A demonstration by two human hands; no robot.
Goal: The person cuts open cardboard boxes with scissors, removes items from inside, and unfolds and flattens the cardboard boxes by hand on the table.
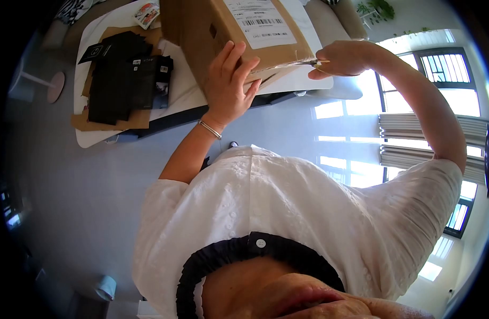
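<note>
A brown cardboard box (202, 32) with a white shipping label (260, 22) stands on the table, close in front of me. My left hand (231, 80) lies against its near side with fingers spread, bracing it without wrapping round it. At the right end of the box, my right hand (344, 57) is closed round a pair of scissors (314, 62). Their blades touch the box's taped edge, where the tape looks torn. Part of the scissors' handle is hidden by my fingers.
On the white table (87, 135), flattened black boxes (114, 80) lie on a piece of brown cardboard (132, 121) at the left. A small printed packet (146, 15) is behind them. A pink round stand base (56, 86) is on the floor.
</note>
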